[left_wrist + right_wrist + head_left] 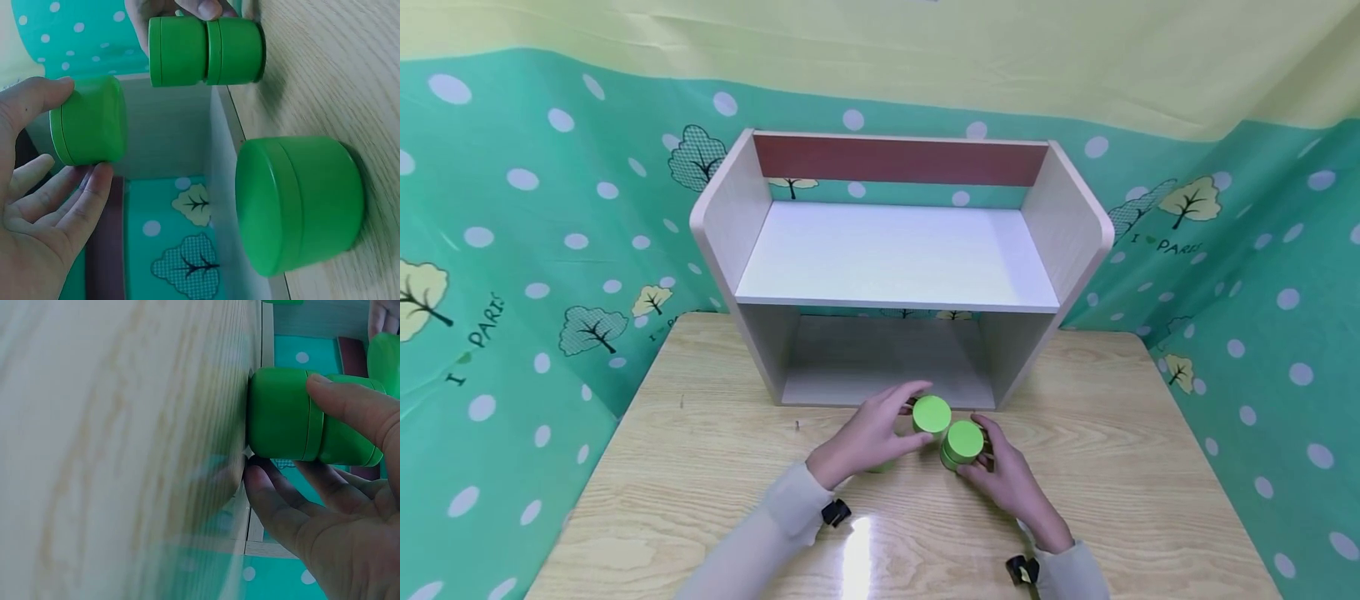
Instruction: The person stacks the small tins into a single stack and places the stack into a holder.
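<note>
Where right hand (1004,475) grips — stack (215,53) stands upright; lid (965,441) topmost.

And here's the first pot (94,122), round, green, flat-topped, up off the counter (700,467), pinched in the left grip (872,429)! Across at the right grip (1006,475), a matching stack: upper pot (965,440) directly on lower pot (281,414), both upright, seams showing. The fourth pot (306,206), also green, stands upright alone, mostly hidden from the head view.
</note>
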Available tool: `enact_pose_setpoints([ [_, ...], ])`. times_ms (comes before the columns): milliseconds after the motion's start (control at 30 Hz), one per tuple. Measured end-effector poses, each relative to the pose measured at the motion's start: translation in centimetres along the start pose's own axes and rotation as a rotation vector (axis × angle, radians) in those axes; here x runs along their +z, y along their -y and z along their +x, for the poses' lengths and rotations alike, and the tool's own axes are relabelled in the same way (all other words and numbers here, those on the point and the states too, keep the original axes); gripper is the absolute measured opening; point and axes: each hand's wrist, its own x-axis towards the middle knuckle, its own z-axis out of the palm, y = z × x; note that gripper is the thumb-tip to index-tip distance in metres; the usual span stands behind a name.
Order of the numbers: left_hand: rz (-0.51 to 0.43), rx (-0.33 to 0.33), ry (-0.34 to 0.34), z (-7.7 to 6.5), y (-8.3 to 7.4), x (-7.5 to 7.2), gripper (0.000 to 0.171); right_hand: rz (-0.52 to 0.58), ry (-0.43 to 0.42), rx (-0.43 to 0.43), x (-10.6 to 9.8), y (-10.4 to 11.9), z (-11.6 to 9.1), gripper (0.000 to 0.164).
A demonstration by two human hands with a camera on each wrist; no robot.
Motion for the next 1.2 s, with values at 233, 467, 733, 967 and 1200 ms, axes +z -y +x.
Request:
enact_pose_setpoints([
  [233, 0.015, 0.031, 0.018, 1.4, -0.6, 0.7, 0.073, 0.005, -0.010, -0.029, -0.1, 0.1, 0.0, 0.082],
  [467, 0.002, 0.067, 0.049, 2.4, -1.1, 1.6, 0.070, -0.012, -0.009, -0.073, -0.1, 0.0, 0.0, 0.082],
  [733, 0.028, 0.071, 0.070, 3.0, -1.1, 2.6, 0.071, -0.007, 0.005, -0.038, -0.2, 0.1, 0.0, 0.080],
  [967, 0.048, 0.092, 0.096, 3.1, -1.0, 3.4, 0.071, -0.041, -0.006, -0.077, -0.1, -0.1, -0.1, 0.077],
  [1200, 0.072, 0.098, 0.123, 3.1, -1.0, 3.8, 0.071, -0.050, -0.016, -0.086, 0.0, -0.3, -0.1, 0.074],
])
